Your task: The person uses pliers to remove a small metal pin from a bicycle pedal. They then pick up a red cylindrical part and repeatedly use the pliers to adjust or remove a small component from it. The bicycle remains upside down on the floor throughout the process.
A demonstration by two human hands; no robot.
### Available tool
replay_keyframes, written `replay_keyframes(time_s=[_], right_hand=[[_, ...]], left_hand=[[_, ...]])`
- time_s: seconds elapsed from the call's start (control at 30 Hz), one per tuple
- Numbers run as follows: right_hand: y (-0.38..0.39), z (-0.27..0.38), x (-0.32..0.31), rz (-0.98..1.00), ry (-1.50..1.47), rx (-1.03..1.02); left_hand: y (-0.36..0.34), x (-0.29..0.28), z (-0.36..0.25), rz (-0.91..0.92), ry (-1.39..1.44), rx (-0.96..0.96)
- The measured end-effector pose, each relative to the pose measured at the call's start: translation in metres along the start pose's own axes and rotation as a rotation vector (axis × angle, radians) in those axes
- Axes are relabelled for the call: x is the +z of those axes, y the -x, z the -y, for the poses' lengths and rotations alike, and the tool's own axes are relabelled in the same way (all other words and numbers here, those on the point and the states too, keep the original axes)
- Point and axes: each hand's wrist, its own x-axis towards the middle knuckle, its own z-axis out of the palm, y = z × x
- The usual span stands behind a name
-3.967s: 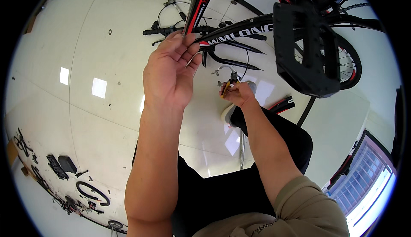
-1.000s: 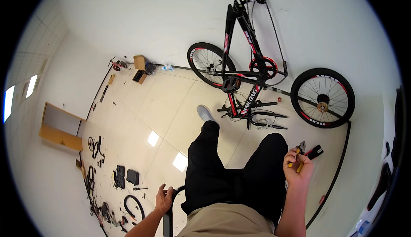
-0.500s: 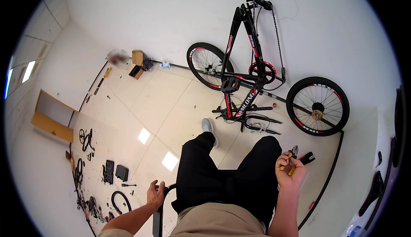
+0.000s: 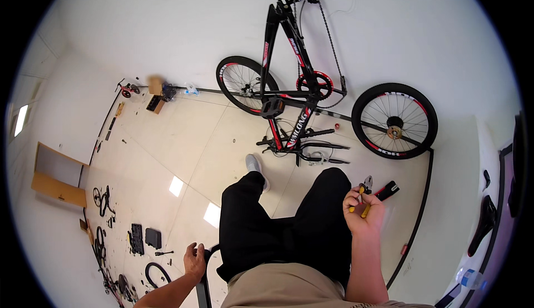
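My right hand [image 4: 367, 214] is closed around pliers [image 4: 367, 183] with yellow handles, held above the floor beside my right knee. The metal jaws point away from me, and the fingers cover part of the handles. Just past that hand is a red and black piece [image 4: 387, 190] of unclear kind. My left hand [image 4: 194, 262] rests against the black chair armrest [image 4: 203, 288], fingers apart and holding nothing. Ahead, a black and red bicycle frame [image 4: 300, 127] leans at the white wall, with its chain [image 4: 331, 43] hanging and a loose wheel [image 4: 395, 121] to its right.
Another wheel [image 4: 245, 85] stands behind the frame. A fork [image 4: 325, 153] lies near my shoe [image 4: 254, 164]. Left on the floor are an open black tool case [image 4: 137, 238], a tyre [image 4: 157, 274] and small parts. A cardboard box [image 4: 156, 104] sits by the far wall; a saddle [image 4: 483, 224] is at right.
The view has swung, so the bicycle and floor things sit farther left in the picture. My right hand still grips the pliers, turned slightly; the left stays at the armrest.
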Motion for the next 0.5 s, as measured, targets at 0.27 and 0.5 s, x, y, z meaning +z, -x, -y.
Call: replay_keyframes(time_s=[0.27,0.5], right_hand=[[-0.0008,-0.0006,-0.0014,0.048,0.039,0.038],[-0.0056,-0.0035,-0.0053,-0.010,0.095,-0.053]], left_hand=[[0.0036,-0.0015,-0.0077,-0.003,-0.080,0.000],[0.0044,-0.0031,-0.0088,0.022,-0.061,-0.013]])
